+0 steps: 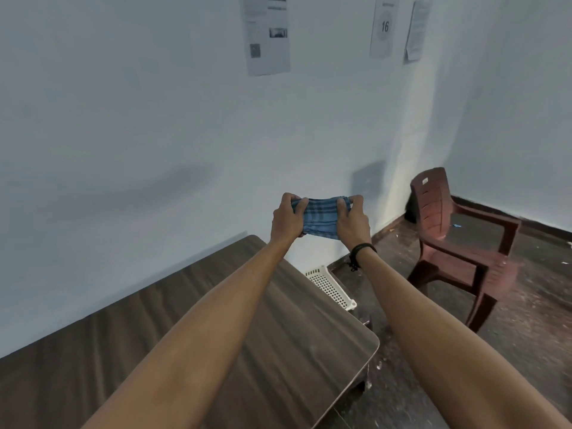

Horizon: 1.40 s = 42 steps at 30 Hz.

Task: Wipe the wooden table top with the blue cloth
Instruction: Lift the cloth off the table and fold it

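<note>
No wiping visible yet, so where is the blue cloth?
The blue cloth is off the wooden table, bunched between the left hand and right hand, raised before the white wall, centre of the head view.

view: head | worn up high on the person | looks forward and down | wall (154, 119) close ahead | table (294, 335) just below

Both ends of the blue cloth (320, 219) vanish inside the left grip (286, 219) and the right grip (353, 224). The worktop (294, 335) runs off the left and bottom edges. A white basket (331, 286) shows only partly behind its corner. The wall sheets (267, 35) are cut off at the top, their print too small to read. The chair (464, 236) is smeared at its front arm.
</note>
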### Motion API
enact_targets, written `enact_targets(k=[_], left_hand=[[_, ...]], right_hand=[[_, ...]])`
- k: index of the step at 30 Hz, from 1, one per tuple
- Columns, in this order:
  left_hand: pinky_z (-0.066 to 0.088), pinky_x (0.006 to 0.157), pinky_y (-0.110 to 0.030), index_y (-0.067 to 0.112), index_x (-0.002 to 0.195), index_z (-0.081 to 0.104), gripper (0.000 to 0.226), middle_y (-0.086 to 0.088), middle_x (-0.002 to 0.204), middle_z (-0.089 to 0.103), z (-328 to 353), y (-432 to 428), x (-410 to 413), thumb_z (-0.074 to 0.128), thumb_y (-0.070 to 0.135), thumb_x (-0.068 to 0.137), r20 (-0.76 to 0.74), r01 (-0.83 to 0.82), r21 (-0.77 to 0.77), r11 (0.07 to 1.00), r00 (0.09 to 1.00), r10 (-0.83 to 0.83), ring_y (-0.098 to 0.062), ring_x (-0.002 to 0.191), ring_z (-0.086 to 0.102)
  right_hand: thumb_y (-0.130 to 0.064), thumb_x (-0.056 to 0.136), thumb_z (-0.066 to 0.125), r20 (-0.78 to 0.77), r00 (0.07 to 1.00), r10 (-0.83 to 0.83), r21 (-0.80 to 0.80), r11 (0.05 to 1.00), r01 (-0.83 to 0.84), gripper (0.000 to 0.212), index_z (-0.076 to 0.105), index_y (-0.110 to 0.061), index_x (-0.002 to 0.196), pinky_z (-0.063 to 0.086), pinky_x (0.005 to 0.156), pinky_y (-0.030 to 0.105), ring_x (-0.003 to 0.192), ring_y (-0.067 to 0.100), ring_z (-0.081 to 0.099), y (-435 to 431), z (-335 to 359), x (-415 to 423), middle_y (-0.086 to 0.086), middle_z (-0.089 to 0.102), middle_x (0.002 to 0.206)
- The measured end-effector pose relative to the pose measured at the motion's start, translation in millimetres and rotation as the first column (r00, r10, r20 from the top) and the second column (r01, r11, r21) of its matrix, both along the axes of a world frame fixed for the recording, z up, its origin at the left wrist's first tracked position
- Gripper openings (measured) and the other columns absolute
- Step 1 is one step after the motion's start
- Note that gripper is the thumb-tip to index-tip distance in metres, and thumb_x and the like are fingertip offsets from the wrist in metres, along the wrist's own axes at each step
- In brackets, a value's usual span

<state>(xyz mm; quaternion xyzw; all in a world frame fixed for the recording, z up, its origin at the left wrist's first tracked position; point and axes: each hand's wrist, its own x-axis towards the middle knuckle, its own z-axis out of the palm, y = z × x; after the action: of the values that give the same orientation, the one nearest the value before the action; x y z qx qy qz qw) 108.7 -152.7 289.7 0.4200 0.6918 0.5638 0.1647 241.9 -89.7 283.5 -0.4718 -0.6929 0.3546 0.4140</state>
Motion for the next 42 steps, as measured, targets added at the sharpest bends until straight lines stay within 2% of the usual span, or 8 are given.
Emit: enact_targets(k=[4, 11, 16, 22, 27, 33, 39, 42], left_hand=[[0.056, 0.052, -0.028, 0.015, 0.118, 0.047, 0.026, -0.004, 0.108, 0.058, -18.9, 55.7, 12.1, 0.053, 0.037, 0.104, 0.04, -0.018, -0.05, 0.999, 0.999, 0.02, -0.022, 0.091, 0.062], [0.06, 0.056, -0.027, 0.02, 0.122, 0.041, 0.025, -0.004, 0.101, 0.058, -80.5, 145.4, 8.8, 0.053, 0.034, 0.104, 0.055, -0.095, -0.127, 0.987, 0.993, 0.103, -0.017, 0.083, 0.065], [0.062, 0.06, -0.029, 0.018, 0.124, 0.04, 0.028, -0.01, 0.099, 0.058, -140.8, 215.9, -4.5, 0.057, 0.022, 0.103, 0.182, -0.226, -0.226, 0.948, 0.946, 0.269, -0.02, 0.083, 0.066], [0.063, 0.073, -0.05, 0.016, 0.111, 0.05, 0.013, -0.006, 0.101, 0.057, -221.4, 276.4, -30.3, 0.057, 0.012, 0.1, 0.188, -0.272, -0.424, 0.864, 0.907, 0.378, -0.027, 0.093, 0.066], [0.047, 0.081, -0.03, 0.011, 0.109, 0.061, 0.013, 0.0, 0.103, 0.058, -290.9, 305.7, -58.1, 0.058, 0.007, 0.098, 0.083, -0.296, -0.559, 0.775, 0.91, 0.407, -0.019, 0.096, 0.057], [0.052, 0.091, -0.035, 0.012, 0.108, 0.062, 0.026, -0.006, 0.115, 0.064, -373.5, 328.1, -86.6, 0.061, -0.006, 0.09, 0.08, -0.266, -0.662, 0.701, 0.905, 0.419, -0.023, 0.105, 0.06], [0.043, 0.07, -0.028, 0.022, 0.099, 0.055, 0.034, -0.004, 0.12, 0.061, -439.7, 342.1, -96.3, 0.054, -0.01, 0.087, 0.052, -0.243, -0.742, 0.625, 0.908, 0.415, -0.023, 0.097, 0.06], [0.042, 0.067, -0.028, 0.018, 0.106, 0.056, 0.034, -0.006, 0.122, 0.058, -461.3, 345.1, -96.6, 0.052, -0.01, 0.088, 0.05, -0.22, -0.776, 0.591, 0.912, 0.406, -0.022, 0.091, 0.056]], right_hand=[[-0.044, 0.107, 0.033, 0.032, 0.999, 0.017, -0.039, 0.999, -0.016, 0.028, 0.037, -0.017, 0.112, 0.041, 0.061, 0.032, 0.084, 0.029, 0.059, 61.4, -18.7, 10.7, 0.01, 0.059, 0.099], [-0.049, 0.103, 0.041, 0.0, 0.995, 0.102, -0.158, 0.982, -0.1, 0.028, 0.038, -0.023, 0.112, 0.058, 0.076, 0.048, 0.086, 0.032, 0.064, 167.5, -80.1, 6.8, 0.011, 0.063, 0.1], [-0.036, 0.1, 0.058, -0.004, 0.956, 0.293, -0.249, 0.926, -0.285, 0.028, 0.047, -0.018, 0.118, 0.048, 0.056, 0.027, 0.076, 0.018, 0.061, 256.5, -138.5, 3.9, 0.0, 0.057, 0.085], [-0.016, 0.093, 0.068, 0.083, 0.866, 0.493, -0.43, 0.802, -0.415, 0.036, 0.053, -0.018, 0.126, 0.05, 0.064, 0.017, 0.092, 0.019, 0.063, 340.4, -218.1, -14.3, 0.007, 0.063, 0.104], [-0.01, 0.092, 0.068, 0.153, 0.816, 0.557, -0.5, 0.756, -0.422, 0.036, 0.054, -0.014, 0.125, 0.05, 0.082, 0.029, 0.099, 0.021, 0.061, 375.3, -289.2, -51.2, 0.003, 0.062, 0.111], [-0.012, 0.092, 0.066, 0.224, 0.788, 0.573, -0.543, 0.745, -0.387, 0.039, 0.051, -0.02, 0.127, 0.056, 0.09, 0.042, 0.099, 0.023, 0.063, 398.2, -379.0, -89.2, 0.007, 0.065, 0.116], [-0.012, 0.095, 0.063, 0.329, 0.719, 0.612, -0.58, 0.732, -0.358, 0.04, 0.048, -0.021, 0.131, 0.052, 0.078, 0.035, 0.092, 0.024, 0.059, 411.8, -447.3, -109.2, 0.01, 0.063, 0.115], [-0.013, 0.095, 0.063, 0.357, 0.691, 0.628, -0.59, 0.725, -0.354, 0.043, 0.047, -0.022, 0.133, 0.053, 0.084, 0.04, 0.1, 0.03, 0.063, 413.5, -467.9, -116.5, 0.012, 0.064, 0.12]])
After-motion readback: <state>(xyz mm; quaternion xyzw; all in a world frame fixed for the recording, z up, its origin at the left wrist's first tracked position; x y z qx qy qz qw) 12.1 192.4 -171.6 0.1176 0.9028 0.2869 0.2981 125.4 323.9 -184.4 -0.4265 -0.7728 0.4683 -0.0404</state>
